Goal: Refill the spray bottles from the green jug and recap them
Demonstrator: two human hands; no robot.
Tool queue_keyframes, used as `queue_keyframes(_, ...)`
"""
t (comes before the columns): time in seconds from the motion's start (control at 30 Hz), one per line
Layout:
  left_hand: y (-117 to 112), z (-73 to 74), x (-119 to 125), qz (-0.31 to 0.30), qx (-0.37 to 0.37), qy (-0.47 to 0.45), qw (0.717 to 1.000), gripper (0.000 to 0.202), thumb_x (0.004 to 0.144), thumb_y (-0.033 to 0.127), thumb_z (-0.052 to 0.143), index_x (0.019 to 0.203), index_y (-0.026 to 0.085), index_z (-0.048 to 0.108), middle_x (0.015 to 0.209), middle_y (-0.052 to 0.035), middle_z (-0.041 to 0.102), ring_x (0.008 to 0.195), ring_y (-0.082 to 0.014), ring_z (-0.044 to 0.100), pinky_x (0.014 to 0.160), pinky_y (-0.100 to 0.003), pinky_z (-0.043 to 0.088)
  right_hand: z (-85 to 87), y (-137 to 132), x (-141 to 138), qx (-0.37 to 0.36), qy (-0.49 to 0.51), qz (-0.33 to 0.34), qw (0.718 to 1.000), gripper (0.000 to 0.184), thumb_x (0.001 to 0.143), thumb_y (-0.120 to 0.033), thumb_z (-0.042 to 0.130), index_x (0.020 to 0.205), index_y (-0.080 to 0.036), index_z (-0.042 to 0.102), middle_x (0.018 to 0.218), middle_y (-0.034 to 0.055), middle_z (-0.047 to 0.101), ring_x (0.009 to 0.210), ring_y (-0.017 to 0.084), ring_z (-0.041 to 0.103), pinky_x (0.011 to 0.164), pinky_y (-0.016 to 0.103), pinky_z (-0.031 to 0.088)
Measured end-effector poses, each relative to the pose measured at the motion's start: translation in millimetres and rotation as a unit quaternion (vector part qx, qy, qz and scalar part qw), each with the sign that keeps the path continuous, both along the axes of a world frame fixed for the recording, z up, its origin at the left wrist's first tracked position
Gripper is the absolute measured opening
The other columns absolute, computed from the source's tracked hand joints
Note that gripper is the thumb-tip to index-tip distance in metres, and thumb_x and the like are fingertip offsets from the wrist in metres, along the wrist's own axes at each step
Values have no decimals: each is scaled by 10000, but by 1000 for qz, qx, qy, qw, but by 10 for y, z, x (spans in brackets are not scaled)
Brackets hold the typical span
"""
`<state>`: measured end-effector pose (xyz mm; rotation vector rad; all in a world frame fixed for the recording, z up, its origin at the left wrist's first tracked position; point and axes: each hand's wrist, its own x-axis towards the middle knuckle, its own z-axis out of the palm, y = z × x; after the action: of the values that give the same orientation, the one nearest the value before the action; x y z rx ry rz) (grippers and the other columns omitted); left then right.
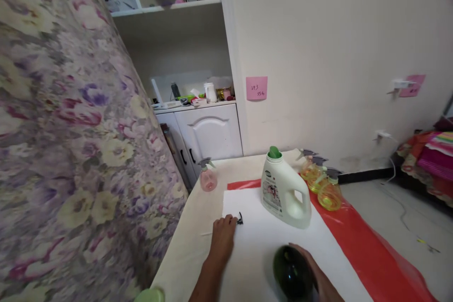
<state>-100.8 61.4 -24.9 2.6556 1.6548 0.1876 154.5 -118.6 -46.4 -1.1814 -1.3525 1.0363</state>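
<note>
My left hand (222, 240) rests on the white sheet (262, 255) with its fingers curled around a small black object (240, 220) at the fingertips. My right hand (314, 271) wraps round a dark green rounded bottle (292, 272) lying low on the sheet. A white detergent jug (285, 191) with a green cap stands upright just beyond both hands.
A pink spray bottle (207, 177) stands at the table's far left. Three yellow spray bottles (320, 179) sit on the red sheet (368, 250) behind the jug. A floral curtain (71, 141) hangs at left. White cabinets (208, 132) stand behind. A green lid (150, 295) shows at the bottom edge.
</note>
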Motion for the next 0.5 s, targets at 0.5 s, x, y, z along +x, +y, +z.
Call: queue_keyframes(0.5, -115, 20, -26, -4, 8, -123, 992, 507, 834, 55, 423, 1307, 195, 544, 1368, -139, 547, 1290, -278, 455, 1094, -446, 250, -232, 657, -574, 48, 0, -49, 998, 979, 615, -461, 790, 1414, -225, 276, 1475, 147, 409, 1379, 330, 354, 1155, 510, 246)
